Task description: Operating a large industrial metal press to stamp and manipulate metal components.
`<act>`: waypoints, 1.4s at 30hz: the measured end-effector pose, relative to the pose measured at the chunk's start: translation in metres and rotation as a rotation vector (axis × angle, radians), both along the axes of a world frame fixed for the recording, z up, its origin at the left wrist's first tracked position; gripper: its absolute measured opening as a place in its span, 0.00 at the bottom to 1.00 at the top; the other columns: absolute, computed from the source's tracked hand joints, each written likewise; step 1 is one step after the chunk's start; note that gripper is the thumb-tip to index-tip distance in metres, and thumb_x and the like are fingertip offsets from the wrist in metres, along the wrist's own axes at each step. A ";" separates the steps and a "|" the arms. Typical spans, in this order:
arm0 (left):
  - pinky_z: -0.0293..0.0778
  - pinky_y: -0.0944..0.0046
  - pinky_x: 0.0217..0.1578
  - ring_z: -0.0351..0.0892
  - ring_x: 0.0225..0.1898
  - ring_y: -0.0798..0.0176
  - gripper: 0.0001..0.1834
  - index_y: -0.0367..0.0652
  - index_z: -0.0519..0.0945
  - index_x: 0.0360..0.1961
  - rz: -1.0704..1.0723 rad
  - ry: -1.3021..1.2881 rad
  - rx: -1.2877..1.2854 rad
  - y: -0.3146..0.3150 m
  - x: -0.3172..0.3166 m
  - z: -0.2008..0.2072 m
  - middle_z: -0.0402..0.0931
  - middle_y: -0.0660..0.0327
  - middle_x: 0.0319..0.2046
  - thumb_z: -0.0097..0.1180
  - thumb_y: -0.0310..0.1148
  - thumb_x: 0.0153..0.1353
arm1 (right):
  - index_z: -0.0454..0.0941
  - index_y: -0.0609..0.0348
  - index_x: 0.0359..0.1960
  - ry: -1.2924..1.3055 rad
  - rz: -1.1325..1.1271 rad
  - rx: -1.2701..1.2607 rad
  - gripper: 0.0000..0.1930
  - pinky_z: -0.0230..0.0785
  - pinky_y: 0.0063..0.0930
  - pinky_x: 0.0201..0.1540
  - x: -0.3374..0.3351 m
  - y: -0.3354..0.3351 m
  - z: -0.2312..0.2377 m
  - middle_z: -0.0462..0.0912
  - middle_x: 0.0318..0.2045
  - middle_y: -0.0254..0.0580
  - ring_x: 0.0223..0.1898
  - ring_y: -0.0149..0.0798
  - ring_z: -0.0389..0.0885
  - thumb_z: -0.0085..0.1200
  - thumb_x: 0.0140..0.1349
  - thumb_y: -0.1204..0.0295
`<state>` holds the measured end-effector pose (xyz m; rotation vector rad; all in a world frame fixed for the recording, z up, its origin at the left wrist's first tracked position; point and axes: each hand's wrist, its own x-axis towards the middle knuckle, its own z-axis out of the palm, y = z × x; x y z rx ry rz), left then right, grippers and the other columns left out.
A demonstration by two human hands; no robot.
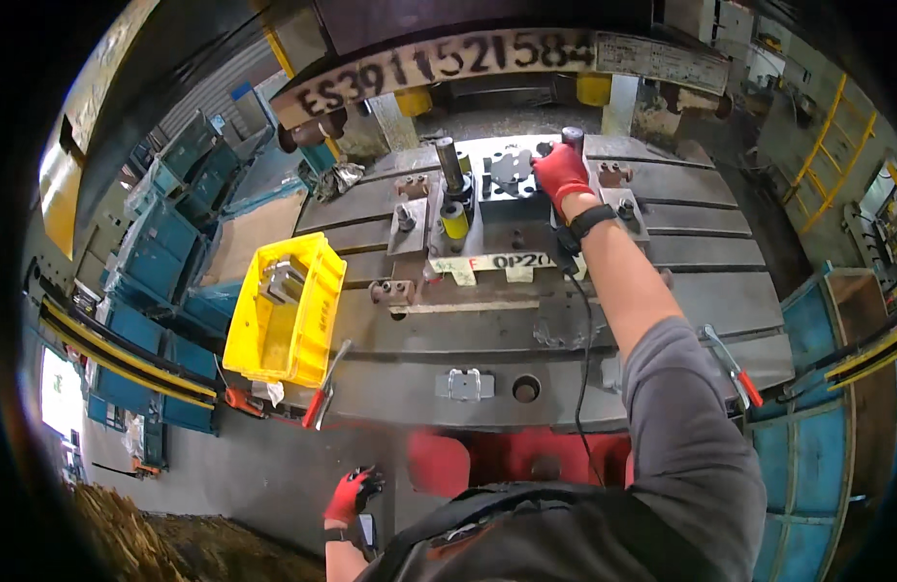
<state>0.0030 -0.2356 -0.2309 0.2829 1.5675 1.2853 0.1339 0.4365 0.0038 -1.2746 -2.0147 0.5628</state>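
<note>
My right hand (562, 173), in a red glove with a dark band at the wrist, reaches over the die on the press bed. Its fingers are closed at the right edge of a flat grey metal part (512, 168) on the die block; the fingertips are partly hidden. A dark guide post (449, 163) rises left of that part, above a yellow cylinder (454, 220). Low in the picture, my left hand (352, 493), in a red glove with dark fingertips, hangs in front of the bed. Its fingers are loosely bent and apart, with nothing visible in them.
A yellow bin (318, 335) with metal parts stands on the bed's left side. Red-handled locking pliers (320, 398) lie beside it, others (735, 369) at the right edge. A metal bracket (465, 385) lies near the front. A black cable (588, 359) hangs from my right wrist.
</note>
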 end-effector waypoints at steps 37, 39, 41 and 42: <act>0.76 0.63 0.35 0.79 0.33 0.60 0.15 0.36 0.76 0.44 0.069 -0.002 -0.123 0.019 0.017 -0.041 0.78 0.56 0.34 0.54 0.34 0.58 | 0.64 0.45 0.60 -0.874 0.204 0.336 0.40 0.34 0.57 0.65 -0.027 -0.080 0.005 0.62 0.58 0.65 0.65 0.63 0.50 0.53 0.46 0.39; 0.76 0.63 0.35 0.79 0.33 0.59 0.15 0.36 0.75 0.45 0.079 -0.008 -0.123 0.011 0.023 -0.041 0.78 0.56 0.34 0.54 0.34 0.59 | 0.63 0.50 0.60 -0.800 0.224 0.372 0.41 0.32 0.56 0.66 -0.022 -0.080 -0.005 0.62 0.59 0.65 0.65 0.62 0.50 0.55 0.46 0.42; 0.76 0.62 0.35 0.79 0.33 0.59 0.15 0.36 0.75 0.45 0.169 -0.126 -0.111 0.007 0.030 -0.041 0.78 0.56 0.33 0.53 0.34 0.59 | 0.58 0.53 0.63 -0.814 0.229 0.426 0.45 0.29 0.56 0.66 -0.015 -0.088 -0.016 0.59 0.60 0.64 0.65 0.61 0.48 0.57 0.46 0.43; 0.76 0.62 0.35 0.80 0.33 0.59 0.15 0.37 0.75 0.45 0.165 -0.128 -0.110 0.006 0.033 -0.042 0.78 0.56 0.33 0.53 0.34 0.59 | 0.55 0.50 0.65 -0.826 0.211 0.489 0.47 0.26 0.61 0.65 -0.010 -0.091 -0.024 0.55 0.62 0.65 0.66 0.64 0.43 0.55 0.45 0.39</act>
